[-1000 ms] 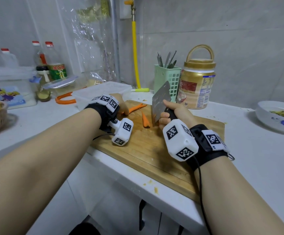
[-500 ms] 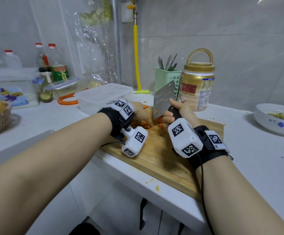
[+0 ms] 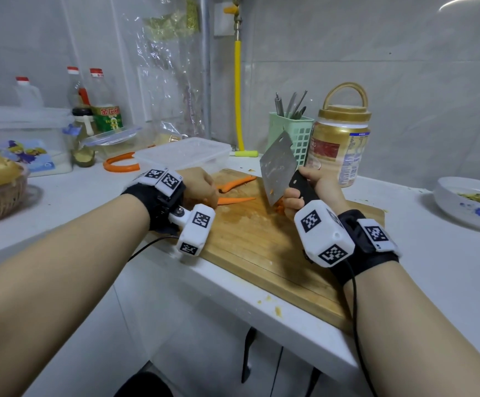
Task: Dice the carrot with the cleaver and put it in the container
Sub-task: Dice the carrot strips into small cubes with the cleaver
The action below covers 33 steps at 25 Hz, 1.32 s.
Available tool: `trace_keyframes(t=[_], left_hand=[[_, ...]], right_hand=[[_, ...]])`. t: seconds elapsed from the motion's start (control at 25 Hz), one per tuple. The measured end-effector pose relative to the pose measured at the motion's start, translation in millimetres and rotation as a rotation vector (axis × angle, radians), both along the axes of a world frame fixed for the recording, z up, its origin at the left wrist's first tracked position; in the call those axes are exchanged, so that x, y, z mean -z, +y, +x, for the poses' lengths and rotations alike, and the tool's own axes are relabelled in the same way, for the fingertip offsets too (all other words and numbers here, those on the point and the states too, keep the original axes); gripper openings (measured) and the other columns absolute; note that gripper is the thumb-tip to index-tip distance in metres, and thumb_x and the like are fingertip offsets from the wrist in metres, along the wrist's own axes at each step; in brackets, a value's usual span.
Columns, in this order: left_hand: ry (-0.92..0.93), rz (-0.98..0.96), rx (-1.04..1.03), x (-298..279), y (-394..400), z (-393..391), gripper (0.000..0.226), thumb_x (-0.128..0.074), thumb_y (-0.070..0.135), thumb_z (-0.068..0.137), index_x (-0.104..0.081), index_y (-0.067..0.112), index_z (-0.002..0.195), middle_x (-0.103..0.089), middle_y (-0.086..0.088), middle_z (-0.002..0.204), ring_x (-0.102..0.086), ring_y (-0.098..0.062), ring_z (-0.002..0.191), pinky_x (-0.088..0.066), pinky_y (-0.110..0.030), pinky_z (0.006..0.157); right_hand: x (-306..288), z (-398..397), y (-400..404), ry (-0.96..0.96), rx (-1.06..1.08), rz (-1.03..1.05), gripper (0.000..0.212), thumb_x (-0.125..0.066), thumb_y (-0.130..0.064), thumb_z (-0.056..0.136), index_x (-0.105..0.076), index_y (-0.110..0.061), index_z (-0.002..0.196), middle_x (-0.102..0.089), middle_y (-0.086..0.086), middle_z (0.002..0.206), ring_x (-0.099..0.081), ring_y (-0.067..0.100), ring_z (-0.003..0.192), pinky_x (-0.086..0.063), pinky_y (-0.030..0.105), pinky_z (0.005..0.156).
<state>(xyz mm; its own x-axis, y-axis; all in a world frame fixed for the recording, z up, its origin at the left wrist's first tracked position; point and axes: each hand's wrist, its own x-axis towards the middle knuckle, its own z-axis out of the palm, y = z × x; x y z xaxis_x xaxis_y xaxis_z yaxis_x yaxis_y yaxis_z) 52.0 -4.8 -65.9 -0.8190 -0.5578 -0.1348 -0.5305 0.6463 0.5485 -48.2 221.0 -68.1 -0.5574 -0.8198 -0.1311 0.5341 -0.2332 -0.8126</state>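
- Gripping the cleaver (image 3: 277, 167) by its black handle, the right hand (image 3: 313, 190) tilts the blade up-left.
- Two carrot strips (image 3: 234, 183) lie lengthwise left-right on the cutting board (image 3: 261, 247) — tapered tips pointing right.
- Left hand (image 3: 200, 186) rests curled at their thick ends — its grasp cannot be told.

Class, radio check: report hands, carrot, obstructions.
Right hand grips cleaver, blade raised. Left hand on carrot strips. Container behind board, unobstructed.
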Motion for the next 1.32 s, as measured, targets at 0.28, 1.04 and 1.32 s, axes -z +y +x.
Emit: trace_keyframes(t=[0.28,1.04,1.32], left_hand=[[0.218,0.094,0.123,16.5,1.6,-12.3,0.013,-0.08,0.018,0.078,-0.078,0.022,0.091,-0.068,0.006,0.081,-0.057,-0.008,0.081,-0.044,-0.02,0.074],[0.196,0.185,0.282,16.9,-2.0,-8.2,0.008,-0.077,0.019,0.081,-0.077,0.027,0.081,-0.068,0.017,0.109,-0.059,0.002,0.103,-0.04,-0.02,0.093],[0.26,0.221,0.303,26.2,-3.9,-5.8,0.008,-0.076,0.021,0.081,-0.076,0.026,0.087,-0.066,0.017,0.111,-0.056,-0.003,0.112,-0.035,-0.022,0.102]], right_hand=[[-2.5,1.2,-1.9,0.007,0.001,0.107,0.021,-0.04,-0.033,0.098,-0.047,-0.014,0.093,-0.041,0.003,0.048,-0.036,0.013,0.03,-0.03,0.014,0.036],[-8.2,9.0,1.1,0.017,-0.017,0.139,0.036,-0.036,-0.028,0.096,-0.05,-0.006,0.071,-0.038,0.0,0.047,-0.035,0.011,0.031,-0.024,0.014,0.044],[-10.9,15.2,-4.9,0.059,-0.001,0.205,0.02,-0.04,-0.029,0.097,-0.034,-0.016,0.084,-0.038,0.001,0.043,-0.035,0.013,0.029,-0.027,0.015,0.042]])
